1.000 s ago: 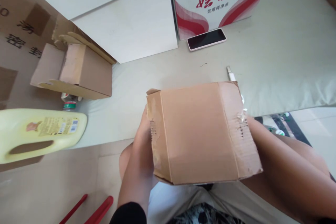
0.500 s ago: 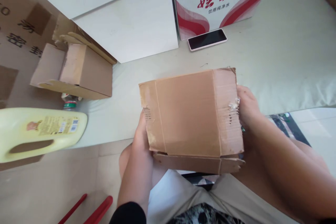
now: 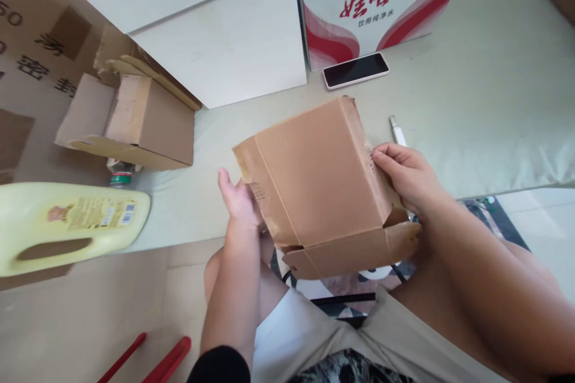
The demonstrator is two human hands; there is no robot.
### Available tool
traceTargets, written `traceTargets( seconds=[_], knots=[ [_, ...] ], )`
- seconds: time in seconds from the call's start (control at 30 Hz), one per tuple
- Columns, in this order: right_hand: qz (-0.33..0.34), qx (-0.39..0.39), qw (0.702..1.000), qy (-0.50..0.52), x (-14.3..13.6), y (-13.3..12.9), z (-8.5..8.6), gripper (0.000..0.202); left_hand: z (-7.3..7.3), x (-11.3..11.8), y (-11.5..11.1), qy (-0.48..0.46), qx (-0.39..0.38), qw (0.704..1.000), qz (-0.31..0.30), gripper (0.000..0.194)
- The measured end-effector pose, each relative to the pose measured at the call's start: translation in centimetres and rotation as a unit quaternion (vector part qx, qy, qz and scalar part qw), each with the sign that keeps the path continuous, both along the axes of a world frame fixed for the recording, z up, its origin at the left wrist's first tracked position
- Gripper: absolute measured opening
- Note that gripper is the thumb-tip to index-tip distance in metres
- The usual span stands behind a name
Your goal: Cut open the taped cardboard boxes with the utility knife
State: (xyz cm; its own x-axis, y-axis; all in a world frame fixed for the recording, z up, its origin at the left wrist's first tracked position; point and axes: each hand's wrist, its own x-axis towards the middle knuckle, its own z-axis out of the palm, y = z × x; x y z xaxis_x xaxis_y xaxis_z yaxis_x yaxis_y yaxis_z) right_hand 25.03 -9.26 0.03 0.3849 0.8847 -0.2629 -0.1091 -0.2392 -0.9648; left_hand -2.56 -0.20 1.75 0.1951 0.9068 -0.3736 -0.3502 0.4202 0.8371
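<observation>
- The cardboard box (image 3: 314,173) is between your hands, tilted above your lap at the near side of the bench (image 3: 476,102) — whether it also rests on the bench edge is hard to say.
- Your right hand (image 3: 406,176) pinches the box's right side between thumb and fingers, next to a row of small holes. The card looks weak there, so a hard pull could tear it.
- Your left hand (image 3: 242,200) lies against the left side, thumb standing away from the card. Its fingers are hidden behind, so the view doesn't show whether they grip; if they don't, the box could swing down on that side.
- The bottom flap (image 3: 344,254) juts toward you, with a gap at its right corner. It could catch on your legs and bend if the box drops.
- Beyond the box lie a phone (image 3: 356,70) and a slim white stick (image 3: 397,131); a wide push forward could knock either one.
</observation>
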Motion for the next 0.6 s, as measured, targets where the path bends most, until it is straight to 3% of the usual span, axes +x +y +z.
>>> traceTargets(
  seconds=[0.1,0.2,0.4,0.6],
  knots=[
    [-0.036,0.008,0.999,0.014,-0.3,0.1,0.2,0.026,-0.3,0.0,0.0,0.031,0.009,0.999,0.012,0.068],
    [-0.02,0.028,0.998,0.05,-0.2,0.0,0.4,0.025,-0.9,-0.2,0.2,0.054,0.035,0.998,0.012,0.062],
    [0.06,0.115,0.99,0.063,0.7,-0.2,1.0,0.058,-1.0,-1.2,0.3,0.027,0.007,0.999,-0.026,0.062],
    [0.01,0.114,0.993,-0.008,0.2,-0.2,1.4,0.04,-0.9,-0.6,0.1,0.049,-0.024,0.996,-0.07,0.06]
  ],
)
